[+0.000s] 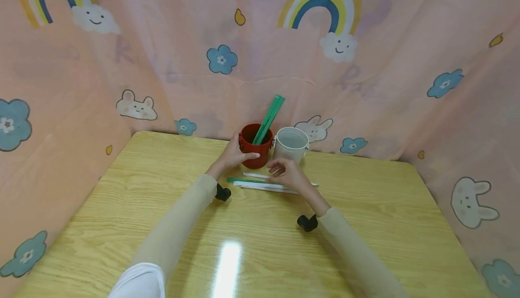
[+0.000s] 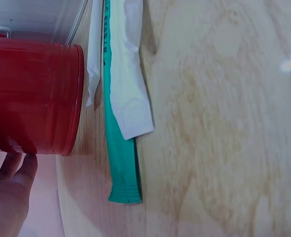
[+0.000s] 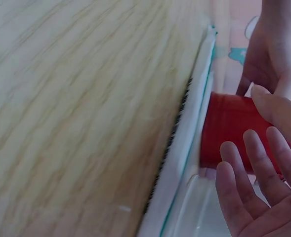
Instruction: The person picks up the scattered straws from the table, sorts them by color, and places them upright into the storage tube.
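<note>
My left hand holds the small red bucket round its left side, thumb across the front. Two or so long green wrapped sticks lean upright inside it. Just right of it stands a white bucket, its inside seen only in part. My right hand hovers before the white bucket with loosely bent, spread fingers and nothing in them. Below that hand, thin white wrapped sticks and a green wrapped stick lie side by side on the table, partly covered in the head view.
The wooden table ends just behind the buckets at a pink patterned curtain, which also hangs at both sides. Black camera mounts sit under both wrists, low over the tabletop.
</note>
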